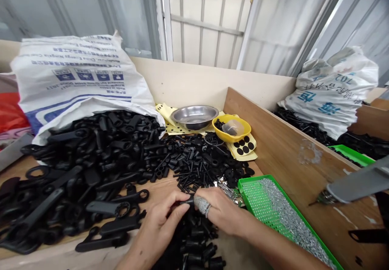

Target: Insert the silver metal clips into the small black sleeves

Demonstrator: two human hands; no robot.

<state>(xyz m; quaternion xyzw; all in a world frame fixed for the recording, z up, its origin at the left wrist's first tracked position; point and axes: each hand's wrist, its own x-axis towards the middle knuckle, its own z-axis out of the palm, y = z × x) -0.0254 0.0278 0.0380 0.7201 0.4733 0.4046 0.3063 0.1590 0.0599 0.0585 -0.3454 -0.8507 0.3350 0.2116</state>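
My left hand [162,223] pinches a small black part [190,201] between thumb and fingertips at the bottom centre. On the other side of that part, my right hand [217,211] holds it too, its fingers curled and a grey wrapping on one finger. Below both hands lie several black cylindrical parts [197,247] in a heap. Just beyond them is a pile of small black pins and pieces [194,160]. Some shiny metal clips [226,189] lie right of my right hand.
Black handle-shaped parts [97,140] spill from a white sack [82,71] at left. A green tray [281,213] of screws stands at right, near a power tool [352,183] and a wooden divider [261,120]. Behind are a metal bowl [194,115] and a yellow basket [246,129].
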